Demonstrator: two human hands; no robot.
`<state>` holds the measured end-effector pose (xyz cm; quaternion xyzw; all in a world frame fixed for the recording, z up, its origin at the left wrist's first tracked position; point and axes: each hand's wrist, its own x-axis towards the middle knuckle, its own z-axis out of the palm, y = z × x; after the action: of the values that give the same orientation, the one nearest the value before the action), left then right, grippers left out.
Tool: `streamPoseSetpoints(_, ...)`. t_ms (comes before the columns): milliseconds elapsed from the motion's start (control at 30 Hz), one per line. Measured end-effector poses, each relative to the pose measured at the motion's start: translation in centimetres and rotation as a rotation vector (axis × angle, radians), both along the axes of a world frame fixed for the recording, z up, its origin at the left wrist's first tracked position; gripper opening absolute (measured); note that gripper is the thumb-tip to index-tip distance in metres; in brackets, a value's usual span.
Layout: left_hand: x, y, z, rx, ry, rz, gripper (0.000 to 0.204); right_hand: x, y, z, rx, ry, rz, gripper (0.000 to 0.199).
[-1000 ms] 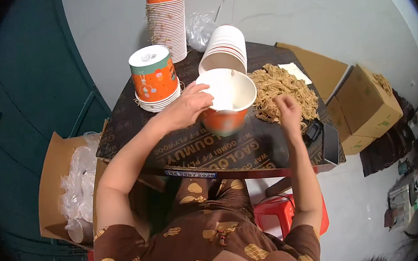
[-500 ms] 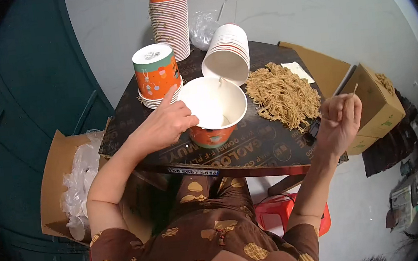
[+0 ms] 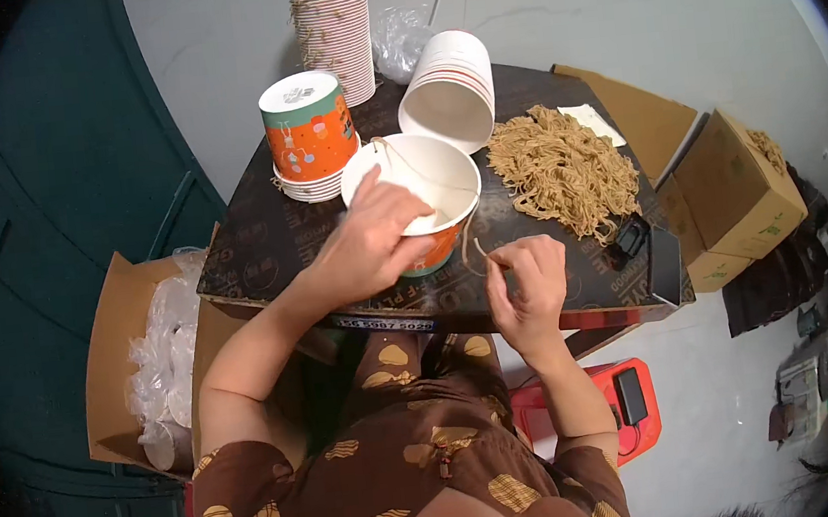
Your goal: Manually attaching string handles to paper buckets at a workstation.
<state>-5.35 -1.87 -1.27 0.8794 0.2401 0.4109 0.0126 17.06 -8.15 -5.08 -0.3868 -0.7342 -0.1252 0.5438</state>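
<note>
An orange and green paper bucket (image 3: 449, 160) with a white inside stands mouth up at the middle of the table. My left hand (image 3: 372, 235), slightly blurred, grips its near rim, with fingers inside the mouth and the thumb outside. A thin tan cord (image 3: 477, 243) runs across the bucket's mouth to its right side and loops down outside. Just right of the bucket, my right hand (image 3: 533, 282) pinches the cord near its end between thumb and fingers.
A tangled heap of tan cords (image 3: 565, 172) lies at the right of the dark table (image 3: 586, 287). Behind are upside-down buckets (image 3: 310, 134), a tall bucket stack (image 3: 339, 46) and a tipped white stack (image 3: 452, 85). Cardboard boxes (image 3: 737, 197) flank the table; a red stool (image 3: 595, 381) stands below.
My right hand has come left from beyond the cord heap to the bucket's right side. My left hand has shifted right, its fingers now in the mouth. The cord now spans the bucket.
</note>
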Motion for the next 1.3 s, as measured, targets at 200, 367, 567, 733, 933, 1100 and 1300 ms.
streamPoseSetpoints(200, -2.9, -1.7, -1.2, 0.201, -0.289, 0.173, 0.006, 0.8, 0.0, -2.2, -0.025, 0.113, -0.047, 0.02)
streamPoseSetpoints(367, -4.2, -2.8, -4.7, 0.087, -0.305, 0.262, 0.009, 0.5, 0.0, -3.2, -0.054, 0.07, -0.054, 0.018)
streamPoseSetpoints(567, -2.2, -3.3, -2.8, 0.149, -0.285, 0.238, 0.012, -0.5, 0.5, -2.6, -0.061, 0.103, -0.054, 0.016)
streamPoseSetpoints(733, -1.3, -2.8, -2.0, 0.149, -0.262, 0.196, 0.014, -0.9, 1.9, -2.1, -0.041, 0.118, -0.06, 0.016)
streamPoseSetpoints(933, -0.6, -2.5, -0.6, 0.162, -0.247, 0.179, 0.015, -1.2, 2.5, -2.3, -0.02, 0.118, -0.04, 0.016)
streamPoseSetpoints(1100, -0.2, -2.2, -0.1, 0.158, -0.24, 0.173, 0.015, -1.4, 2.9, -2.5, -0.027, 0.117, -0.029, 0.016)
streamPoseSetpoints(1300, 0.1, -1.7, 0.4, 0.148, -0.225, 0.169, 0.013, -1.4, 3.4, -2.4, -0.03, 0.115, -0.029, 0.016)
